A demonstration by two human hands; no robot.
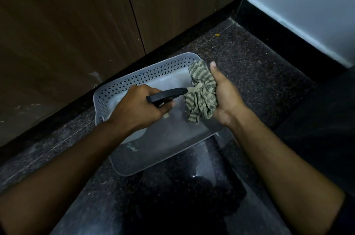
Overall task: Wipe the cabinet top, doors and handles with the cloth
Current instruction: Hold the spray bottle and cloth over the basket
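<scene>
My right hand grips a bunched green-and-beige striped cloth over a grey plastic tray. My left hand is curled round a spray bottle whose black head points its nozzle at the cloth, almost touching it. The bottle's pale body is mostly hidden under my left hand and wrist. Brown wooden cabinet doors stand behind the tray, with a vertical seam between them. No cabinet handle or top is in view.
The grey tray, with a perforated rim, lies on a dark speckled stone floor against the cabinet's black plinth. A pale wall with black skirting stands at the right. A dark shape fills the right edge.
</scene>
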